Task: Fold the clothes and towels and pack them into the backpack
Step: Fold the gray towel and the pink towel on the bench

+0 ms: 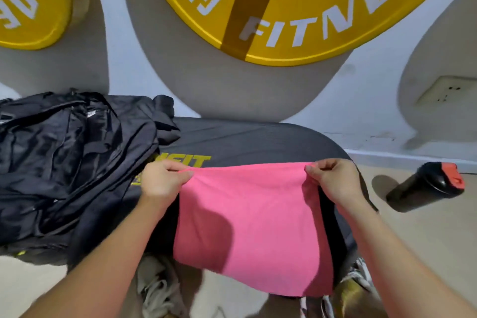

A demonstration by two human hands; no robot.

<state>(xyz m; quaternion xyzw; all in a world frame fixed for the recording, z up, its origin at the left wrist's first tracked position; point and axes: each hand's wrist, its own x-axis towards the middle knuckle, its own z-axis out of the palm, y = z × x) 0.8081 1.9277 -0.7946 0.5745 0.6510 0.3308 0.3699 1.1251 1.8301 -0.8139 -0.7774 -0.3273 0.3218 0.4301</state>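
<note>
On one bench [258,142], two hands [161,178] [333,179] pinch one pink towel [247,222].

Both bare forearms [116,253] reach forward. Left hand [161,181] and right hand [333,179] each pinch a top corner of the pink cloth towel [247,214], fingers curled, knuckles up

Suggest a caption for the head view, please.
Left hand and right hand hold pink towel by top corners over bench beside backpack.

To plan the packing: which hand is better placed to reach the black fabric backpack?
Likely the left hand: it pinches the pink cloth towel beside the black fabric backpack; the right hand is on the far side.
</note>
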